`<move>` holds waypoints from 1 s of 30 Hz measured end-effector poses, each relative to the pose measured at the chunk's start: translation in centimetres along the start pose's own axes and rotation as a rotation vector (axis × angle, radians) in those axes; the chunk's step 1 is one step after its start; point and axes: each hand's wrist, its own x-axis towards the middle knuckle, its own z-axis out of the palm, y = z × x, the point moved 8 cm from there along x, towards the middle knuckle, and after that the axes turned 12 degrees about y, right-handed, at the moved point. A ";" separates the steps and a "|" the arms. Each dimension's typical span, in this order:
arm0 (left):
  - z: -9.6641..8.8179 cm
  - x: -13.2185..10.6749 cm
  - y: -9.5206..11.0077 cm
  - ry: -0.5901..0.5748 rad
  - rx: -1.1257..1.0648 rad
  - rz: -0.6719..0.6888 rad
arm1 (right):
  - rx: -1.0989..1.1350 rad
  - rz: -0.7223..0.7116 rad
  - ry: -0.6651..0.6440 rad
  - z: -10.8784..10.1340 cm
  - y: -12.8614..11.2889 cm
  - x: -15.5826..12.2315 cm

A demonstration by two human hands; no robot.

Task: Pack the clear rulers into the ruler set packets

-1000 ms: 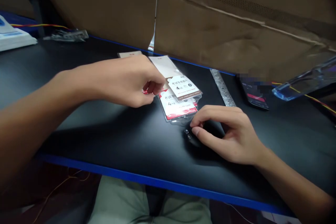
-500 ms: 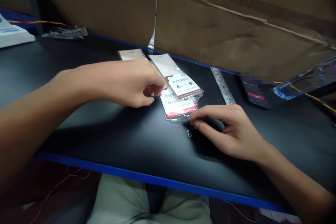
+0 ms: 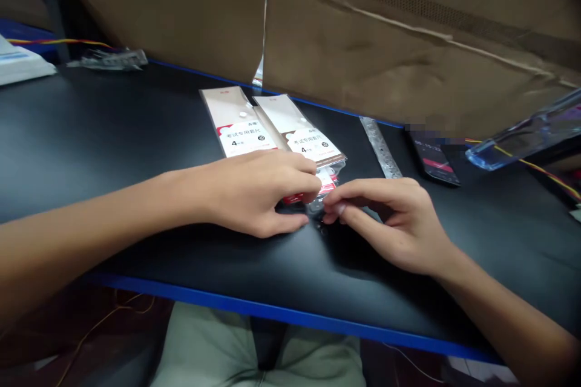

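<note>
Several flat clear plastic packets with red, white and tan printed cards lie on the black table. One packet lies uncovered at the back left, another overlaps beside it. My left hand has its fingers closed over the near end of a lower packet with a red label. My right hand meets it from the right and pinches that same packet's bottom edge with thumb and forefinger. The rest of that packet is hidden under my fingers.
A metal ruler lies right of the packets, then a dark phone and a clear blue plastic piece with coloured wires. Brown cardboard walls the back. Crumpled plastic and a white object sit far left.
My left hand slid toward me and to the right, uncovering the back-left packet, and closed on the lower packet's near end. My right hand moved up slightly to pinch the same end.
</note>
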 end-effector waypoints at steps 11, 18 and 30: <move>-0.1 0.1 -0.2 0.043 -0.003 -0.021 | -0.009 -0.006 -0.015 0.2 0.2 -0.2; 0.1 -0.2 -0.2 -0.012 -0.019 -0.005 | 0.021 0.040 0.041 -0.4 0.5 0.0; -1.5 0.1 -1.1 0.185 0.072 -0.065 | -0.243 0.015 0.362 -4.8 2.3 1.5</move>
